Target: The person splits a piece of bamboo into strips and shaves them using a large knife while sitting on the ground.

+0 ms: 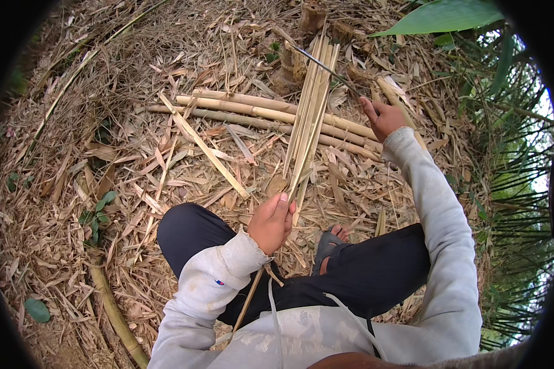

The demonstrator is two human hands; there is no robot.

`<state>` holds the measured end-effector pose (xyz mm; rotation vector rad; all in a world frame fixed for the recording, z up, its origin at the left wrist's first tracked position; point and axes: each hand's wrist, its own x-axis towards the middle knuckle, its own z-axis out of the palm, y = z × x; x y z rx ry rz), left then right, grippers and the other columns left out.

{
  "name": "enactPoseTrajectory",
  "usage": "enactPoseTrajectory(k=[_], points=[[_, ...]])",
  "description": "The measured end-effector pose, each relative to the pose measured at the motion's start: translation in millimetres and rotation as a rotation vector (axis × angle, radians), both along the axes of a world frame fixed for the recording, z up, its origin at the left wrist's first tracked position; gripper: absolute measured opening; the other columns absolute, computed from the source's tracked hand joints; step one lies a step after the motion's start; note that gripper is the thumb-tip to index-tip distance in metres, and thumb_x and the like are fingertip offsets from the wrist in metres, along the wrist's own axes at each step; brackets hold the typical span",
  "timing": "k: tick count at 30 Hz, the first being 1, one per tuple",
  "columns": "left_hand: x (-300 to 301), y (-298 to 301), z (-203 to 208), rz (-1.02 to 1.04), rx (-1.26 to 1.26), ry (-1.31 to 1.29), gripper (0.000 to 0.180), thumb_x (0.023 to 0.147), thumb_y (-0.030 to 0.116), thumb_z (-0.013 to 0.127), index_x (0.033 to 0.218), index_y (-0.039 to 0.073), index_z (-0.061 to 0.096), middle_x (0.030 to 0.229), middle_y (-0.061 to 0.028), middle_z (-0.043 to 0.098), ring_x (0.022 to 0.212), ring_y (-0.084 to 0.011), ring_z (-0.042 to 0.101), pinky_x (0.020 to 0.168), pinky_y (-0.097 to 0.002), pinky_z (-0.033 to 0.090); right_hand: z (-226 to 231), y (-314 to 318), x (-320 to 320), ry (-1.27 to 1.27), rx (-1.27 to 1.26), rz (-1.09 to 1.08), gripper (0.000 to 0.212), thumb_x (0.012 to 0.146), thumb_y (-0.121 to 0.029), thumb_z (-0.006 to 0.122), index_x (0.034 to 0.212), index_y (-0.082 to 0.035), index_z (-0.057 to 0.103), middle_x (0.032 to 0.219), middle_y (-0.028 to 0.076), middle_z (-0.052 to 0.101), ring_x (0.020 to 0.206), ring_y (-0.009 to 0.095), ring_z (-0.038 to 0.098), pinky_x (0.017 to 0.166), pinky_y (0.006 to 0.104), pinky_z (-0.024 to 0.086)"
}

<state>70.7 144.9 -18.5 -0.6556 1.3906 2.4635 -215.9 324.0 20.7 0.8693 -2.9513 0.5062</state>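
Note:
My left hand is closed, thumb on top, around a thin bamboo strip that runs down past my wrist to my lap. Just beyond its fingertips lies a bundle of split bamboo strips, pointing away from me. Off to the right, my right hand is wrapped round the handle of a long knife. Its narrow dark blade is seen nearly edge-on and reaches up and left over the bundle. The knife's handle is mostly hidden in my fist.
Several bamboo poles lie crosswise under the bundle. A loose split piece slants left of it. Cut stumps stand at the back. Dry leaves and shavings cover the ground. A pole lies lower left; a green leaf hangs upper right.

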Motion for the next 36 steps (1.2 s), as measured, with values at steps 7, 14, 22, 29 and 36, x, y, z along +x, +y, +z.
enactPoseTrajectory(k=[7,14,22,29,36], points=[[5,-7,1,0.023,-0.088,0.022,0.032,0.104,0.032,0.034,0.089,0.008,0.048,0.056,0.0041,0.036,0.043,-0.0057,0.029,0.041,-0.0218,0.025,13,-8,43,0.337,0.113,0.505,0.038,0.091,-0.047,0.056,0.078,-0.011,0.056,0.065,0.012,0.061,0.059,0.034,0.060,0.057,0.0431,0.049],[6,-1,-11,-0.161,0.055,0.081,0.033,0.104,0.034,0.033,0.089,0.008,0.046,0.055,0.0034,0.033,0.040,-0.0065,0.026,0.038,-0.0224,0.023,-17,56,-40,0.110,-0.132,-0.237,0.061,0.092,-0.062,0.043,0.092,-0.008,0.071,0.071,0.021,0.062,0.070,0.038,0.061,0.070,0.0402,0.049],[5,-8,-3,-0.138,0.132,-0.019,0.032,0.104,0.034,0.032,0.091,0.008,0.046,0.054,0.0032,0.031,0.036,-0.0070,0.023,0.033,-0.0232,0.020,-29,55,-78,0.131,0.104,-0.267,0.076,0.091,-0.069,0.033,0.086,-0.002,0.069,0.083,0.026,0.065,0.082,0.043,0.062,0.076,0.0464,0.049],[-3,-16,7,-0.174,0.198,0.117,0.035,0.104,0.036,0.027,0.108,0.006,0.045,0.057,0.0006,0.036,0.034,-0.0066,0.025,0.029,-0.0219,0.024,-55,127,-118,-0.051,0.012,-0.722,0.093,0.086,-0.076,0.027,0.110,0.007,0.062,0.102,0.031,0.063,0.103,0.042,0.060,0.090,0.0464,0.045],[-8,-17,11,-0.163,0.093,0.204,0.032,0.104,0.034,0.029,0.116,0.007,0.042,0.067,-0.0054,0.047,0.034,-0.0073,0.032,0.030,-0.0219,0.031,-48,99,-97,-0.199,-0.066,-0.637,0.084,0.085,-0.076,0.034,0.088,-0.001,0.072,0.090,0.024,0.067,0.093,0.038,0.064,0.085,0.0418,0.047]])
